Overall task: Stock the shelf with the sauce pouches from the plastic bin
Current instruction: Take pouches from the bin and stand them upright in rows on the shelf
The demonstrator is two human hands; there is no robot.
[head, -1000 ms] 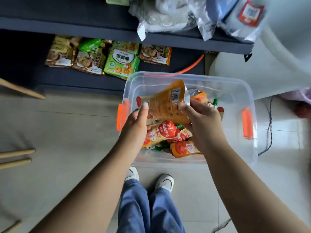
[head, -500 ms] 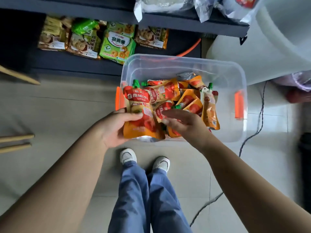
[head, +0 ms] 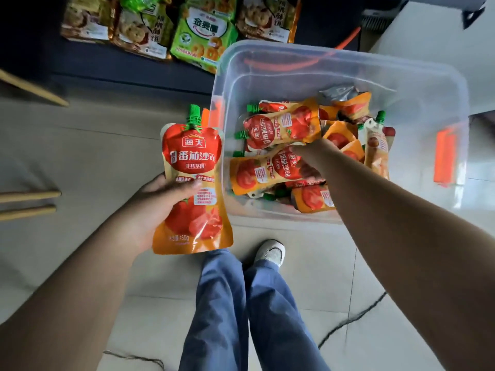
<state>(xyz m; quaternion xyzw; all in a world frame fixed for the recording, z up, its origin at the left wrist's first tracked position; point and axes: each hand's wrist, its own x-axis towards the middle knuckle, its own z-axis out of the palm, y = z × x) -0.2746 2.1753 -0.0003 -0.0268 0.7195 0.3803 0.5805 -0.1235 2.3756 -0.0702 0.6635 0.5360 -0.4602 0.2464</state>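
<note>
My left hand [head: 158, 202] holds an orange tomato sauce pouch [head: 191, 183] with a green cap upright, just left of the clear plastic bin [head: 417, 84] on the floor. Several more sauce pouches [head: 281, 127] lie piled inside the bin. My right hand [head: 308, 159] reaches down into that pile, its fingers touching a pouch [head: 265, 170]; the fingers are partly hidden, so its grip is unclear. The dark low shelf [head: 112, 68] runs across the top left.
Biscuit packets [head: 201, 33] lie on the shelf behind the bin. Wooden legs [head: 26, 202] stick in from the left. A black cable [head: 348, 322] trails across the tiled floor at the right. My legs and a white shoe [head: 270, 251] stand below the bin.
My left hand has lifted one pouch out of the bin and carried it to the left. My right hand has moved deeper into the pile. The view has tilted down and closer.
</note>
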